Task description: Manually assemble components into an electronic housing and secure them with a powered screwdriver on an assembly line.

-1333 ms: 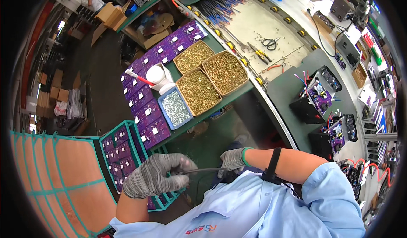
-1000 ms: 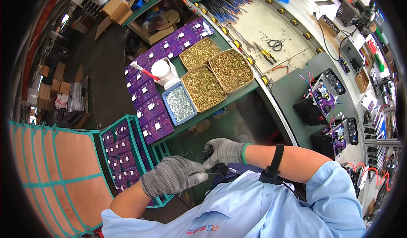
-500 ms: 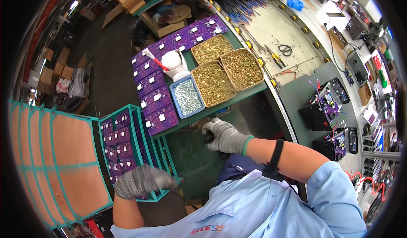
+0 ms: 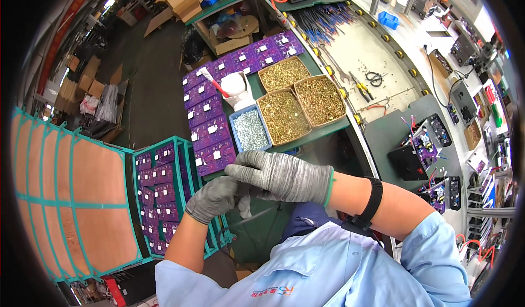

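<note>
My left hand [image 4: 212, 199], in a grey knit glove, meets my right hand [image 4: 284, 175] just in front of the green bench [image 4: 298, 147]. The right hand wears the same kind of glove, with a green cuff. Both have their fingers bent together. Whatever lies between them is hidden; a small pale grey piece [image 4: 244, 206] hangs below, too unclear to name. Close beyond the right hand stands a blue bin [image 4: 234, 127] of silver screws [image 4: 252, 129]. Purple circuit boards [image 4: 215, 155] lie in rows beyond the left hand.
Three cartons of brass-coloured fasteners [image 4: 283, 115] stand beside a white tub [image 4: 234, 84]. A teal rack [image 4: 180, 186] with more boards is at the left, by a wood-panelled teal frame [image 4: 101, 192]. Pliers [image 4: 361, 88], scissors [image 4: 374, 79] and black device housings [image 4: 407, 162] lie right.
My left hand has risen and moved right, and my right hand has come up slightly, so the two now meet. The dark thing seen at the right hand's fingers is hidden.
</note>
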`<state>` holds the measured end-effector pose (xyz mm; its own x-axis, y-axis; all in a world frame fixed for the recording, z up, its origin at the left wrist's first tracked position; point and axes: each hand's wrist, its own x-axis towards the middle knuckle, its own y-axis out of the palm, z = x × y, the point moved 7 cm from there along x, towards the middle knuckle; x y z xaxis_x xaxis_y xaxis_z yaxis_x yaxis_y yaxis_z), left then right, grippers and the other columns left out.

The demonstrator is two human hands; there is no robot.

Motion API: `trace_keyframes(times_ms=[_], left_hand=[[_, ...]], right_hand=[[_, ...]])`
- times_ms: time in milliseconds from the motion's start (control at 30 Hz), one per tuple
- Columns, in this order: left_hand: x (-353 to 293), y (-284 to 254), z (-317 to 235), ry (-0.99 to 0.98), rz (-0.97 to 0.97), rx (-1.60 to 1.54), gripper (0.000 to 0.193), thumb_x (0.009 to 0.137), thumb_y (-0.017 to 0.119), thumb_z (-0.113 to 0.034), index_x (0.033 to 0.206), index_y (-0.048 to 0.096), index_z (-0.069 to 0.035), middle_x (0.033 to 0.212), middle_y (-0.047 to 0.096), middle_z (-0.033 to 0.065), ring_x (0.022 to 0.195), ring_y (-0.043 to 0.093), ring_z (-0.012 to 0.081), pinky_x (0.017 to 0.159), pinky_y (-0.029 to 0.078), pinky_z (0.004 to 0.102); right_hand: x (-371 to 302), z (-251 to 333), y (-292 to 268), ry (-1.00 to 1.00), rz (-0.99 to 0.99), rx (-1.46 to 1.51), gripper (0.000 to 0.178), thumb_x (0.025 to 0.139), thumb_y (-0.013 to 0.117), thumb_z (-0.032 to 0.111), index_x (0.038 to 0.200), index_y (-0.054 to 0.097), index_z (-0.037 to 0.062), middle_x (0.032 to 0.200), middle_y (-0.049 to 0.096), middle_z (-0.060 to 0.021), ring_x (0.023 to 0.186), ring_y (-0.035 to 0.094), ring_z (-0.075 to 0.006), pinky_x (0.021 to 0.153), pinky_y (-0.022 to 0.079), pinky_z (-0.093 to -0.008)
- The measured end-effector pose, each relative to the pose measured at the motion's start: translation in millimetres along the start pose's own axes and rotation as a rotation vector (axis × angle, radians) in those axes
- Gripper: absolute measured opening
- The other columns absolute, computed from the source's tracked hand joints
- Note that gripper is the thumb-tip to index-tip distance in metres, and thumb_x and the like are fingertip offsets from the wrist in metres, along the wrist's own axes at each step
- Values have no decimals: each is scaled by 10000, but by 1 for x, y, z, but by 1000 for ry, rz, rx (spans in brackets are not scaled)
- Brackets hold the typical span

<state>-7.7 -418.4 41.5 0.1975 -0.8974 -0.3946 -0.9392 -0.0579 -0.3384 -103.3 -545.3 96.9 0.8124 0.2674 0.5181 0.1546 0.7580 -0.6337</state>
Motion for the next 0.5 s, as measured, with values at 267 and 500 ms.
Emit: trace_keyframes(times_ms=[267,500], left_hand=[[-30,-15,10,-235,-103,-632,462,940,719,-484,1014,669,-30,690,584,16,587,622,133,557,548,286],[-47,-22,13,-396,-190,-234,457,885,774,-345,1194,692,-18,743,607,-21,571,551,79,500,425,238]], right_hand=[[-2,18,-24,125,-97,123,652,771,834,197,1360,585,70,1307,605,-189,1160,620,-410,1012,489,-510],[-11,35,65,221,694,-103,318,912,658,215,1218,644,129,1128,649,-128,973,713,-346,809,596,-453]])
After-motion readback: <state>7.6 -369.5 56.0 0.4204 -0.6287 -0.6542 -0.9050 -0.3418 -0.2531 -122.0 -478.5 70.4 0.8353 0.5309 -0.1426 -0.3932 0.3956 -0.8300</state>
